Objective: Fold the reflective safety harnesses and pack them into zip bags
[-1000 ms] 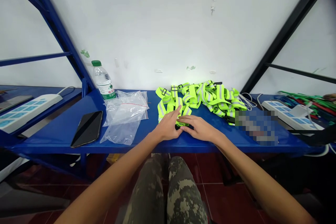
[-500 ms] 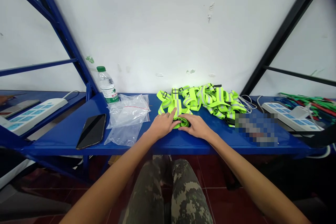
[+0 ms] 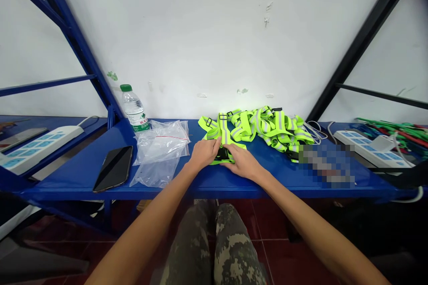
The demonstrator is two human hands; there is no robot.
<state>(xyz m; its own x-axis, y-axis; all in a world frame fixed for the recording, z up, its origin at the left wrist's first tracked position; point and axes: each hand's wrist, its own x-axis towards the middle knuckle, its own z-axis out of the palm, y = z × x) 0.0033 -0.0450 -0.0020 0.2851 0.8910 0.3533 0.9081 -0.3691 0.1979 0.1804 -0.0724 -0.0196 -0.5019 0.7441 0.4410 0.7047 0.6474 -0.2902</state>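
Note:
On the blue table (image 3: 207, 185) lies a neon-yellow reflective vest of straps (image 3: 224, 131) with grey stripes and black slide buckles. My left hand (image 3: 204, 153) grips its near left part, fingers bent over the strap. From the other side, my right hand (image 3: 243, 160) holds the near right part with thumb and fingers. A black plastic buckle (image 3: 222, 155) shows between both hands. The fingertips are partly hidden by the folds. A tangled pile of similar reflective straps (image 3: 274, 127) touches the vest on its right.
Left of my hands lie clear plastic bags (image 3: 162, 142) and a black phone (image 3: 113, 168), with a water bottle (image 3: 134, 109) behind. A blurred-out patch (image 3: 327, 165) covers something at right. Power strips (image 3: 371, 148) flank the table. A white wall (image 3: 214, 44) rises behind.
The rolled strap end between my hands has opened out, and the black buckle now shows there. My left index finger has drawn back from the upper strap. My right hand has shifted slightly nearer and left.

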